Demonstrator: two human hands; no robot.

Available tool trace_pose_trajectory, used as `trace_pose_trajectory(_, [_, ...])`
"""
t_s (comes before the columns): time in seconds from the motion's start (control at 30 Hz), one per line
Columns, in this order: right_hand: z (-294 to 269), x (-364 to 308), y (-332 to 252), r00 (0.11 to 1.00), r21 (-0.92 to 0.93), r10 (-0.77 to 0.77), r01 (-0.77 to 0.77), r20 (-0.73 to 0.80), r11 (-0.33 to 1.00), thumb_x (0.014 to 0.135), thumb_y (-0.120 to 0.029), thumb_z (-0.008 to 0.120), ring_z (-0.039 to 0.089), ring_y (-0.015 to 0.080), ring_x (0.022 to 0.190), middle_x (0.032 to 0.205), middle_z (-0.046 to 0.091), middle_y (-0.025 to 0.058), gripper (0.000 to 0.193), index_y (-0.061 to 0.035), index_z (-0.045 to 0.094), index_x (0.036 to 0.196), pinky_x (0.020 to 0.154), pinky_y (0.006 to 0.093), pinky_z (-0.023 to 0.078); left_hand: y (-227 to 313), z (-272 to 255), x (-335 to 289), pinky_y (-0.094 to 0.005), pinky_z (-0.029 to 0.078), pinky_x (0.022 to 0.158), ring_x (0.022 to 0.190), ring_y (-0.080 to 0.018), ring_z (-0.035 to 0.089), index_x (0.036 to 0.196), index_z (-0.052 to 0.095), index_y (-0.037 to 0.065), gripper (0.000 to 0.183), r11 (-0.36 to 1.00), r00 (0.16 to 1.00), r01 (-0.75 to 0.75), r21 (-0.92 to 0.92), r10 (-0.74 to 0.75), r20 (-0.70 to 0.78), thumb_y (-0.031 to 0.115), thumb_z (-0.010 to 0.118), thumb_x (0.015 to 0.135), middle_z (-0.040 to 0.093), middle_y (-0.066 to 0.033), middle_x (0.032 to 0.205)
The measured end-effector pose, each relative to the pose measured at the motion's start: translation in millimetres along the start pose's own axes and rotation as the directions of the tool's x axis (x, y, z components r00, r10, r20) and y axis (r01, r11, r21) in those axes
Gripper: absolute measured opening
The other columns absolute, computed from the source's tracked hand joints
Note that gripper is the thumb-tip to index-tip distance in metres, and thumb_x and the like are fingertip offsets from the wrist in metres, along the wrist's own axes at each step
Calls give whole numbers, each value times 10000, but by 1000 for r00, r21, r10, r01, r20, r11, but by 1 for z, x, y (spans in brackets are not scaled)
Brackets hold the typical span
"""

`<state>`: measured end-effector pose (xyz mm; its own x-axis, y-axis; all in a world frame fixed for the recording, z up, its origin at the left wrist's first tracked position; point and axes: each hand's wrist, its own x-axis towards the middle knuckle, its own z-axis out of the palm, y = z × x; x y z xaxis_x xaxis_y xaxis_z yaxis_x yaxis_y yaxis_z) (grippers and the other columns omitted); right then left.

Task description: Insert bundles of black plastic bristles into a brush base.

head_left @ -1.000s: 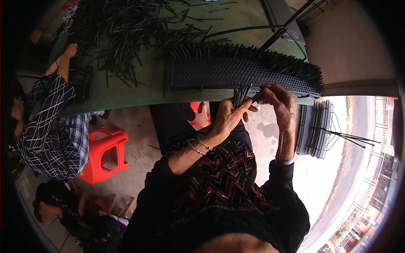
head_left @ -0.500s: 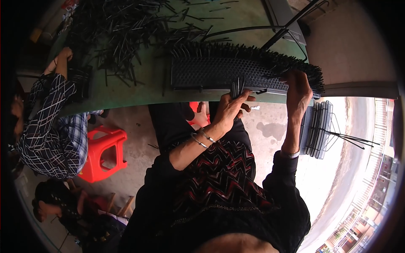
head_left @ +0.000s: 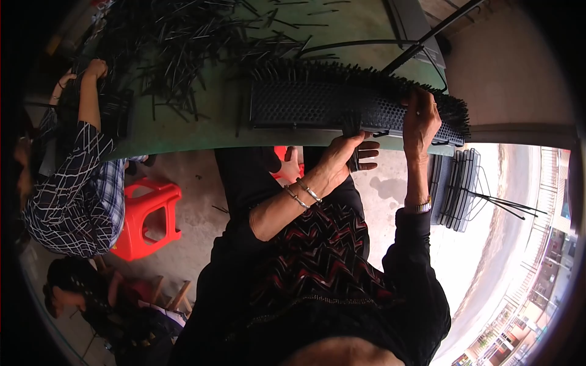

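A long black rack (head_left: 299,104) with a perforated, honeycomb-like face lies along the near edge of the green table. Rows of thin black sticks (head_left: 342,72) stand up from its far side. My left hand (head_left: 339,157) is closed round a small bundle of black sticks (head_left: 351,124), held upright against the rack's front edge. Two of its fingers stretch out to the right. At the rack's right part, my right hand (head_left: 421,125) is closed with its fingertips pressed at the holes. Whatever those fingertips pinch is too small or hidden to make out.
A big heap of loose black sticks (head_left: 177,43) covers the far left of the green table (head_left: 213,131). Black metal rods (head_left: 400,58) cross behind the rack. More racks (head_left: 455,189) stand at the right. A co-worker (head_left: 73,195) sits at left near a red stool (head_left: 149,213).
My right hand has shifted slightly left along the rack. My left hand has turned and its bundle leans closer to the rack. The co-worker's arm at left has moved upward.
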<state>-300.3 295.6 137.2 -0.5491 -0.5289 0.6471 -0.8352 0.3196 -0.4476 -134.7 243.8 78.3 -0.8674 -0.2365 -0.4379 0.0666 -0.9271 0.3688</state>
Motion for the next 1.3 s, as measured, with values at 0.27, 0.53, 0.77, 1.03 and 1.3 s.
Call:
trace_pose_trajectory(0.27, [-2,7,-1,997,-69,-65,68,38,995,921,-94,554,671,222,713,822,673,110,125,-31,630,999,635,318,510,-2,-1,6,-438,569,807,994,-267,638,1141,533,26,279,1000,1000,-14,4,14,19,236,488,964,638,-155,1066])
trace_pose_trajectory(0.53, [2,16,9,992,-57,9,-2,127,998,916,-100,542,668,249,705,793,665,116,110,-31,628,931,634,337,501,7,7,2,-418,577,767,932,-231,645,1132,576,49,284,994,995,23,106,-13,-100,262,499,961,644,-136,1037])
trace_pose_trajectory(0.77, [14,15,20,971,-43,-51,63,235,997,891,-140,560,631,260,735,832,622,120,125,-41,630,921,652,345,493,1,3,7,-311,528,609,766,-171,608,1098,588,73,261,990,994,-23,139,38,-103,280,503,964,654,-126,948])
trace_pose_trajectory(1.03, [18,16,11,979,-298,-7,69,203,952,899,-220,602,616,274,767,936,589,97,183,-154,690,1046,663,359,495,4,13,3,-240,377,486,612,-115,507,1051,581,58,244,993,988,-48,107,63,-140,279,547,953,609,-69,768])
trace_pose_trajectory(1.3, [14,9,19,978,-413,-121,181,167,893,895,-231,614,613,264,859,1006,602,101,220,-148,693,1082,697,341,492,6,12,1,-209,299,445,553,-94,476,1057,597,46,284,989,994,-97,109,101,-39,305,571,943,605,-65,743])
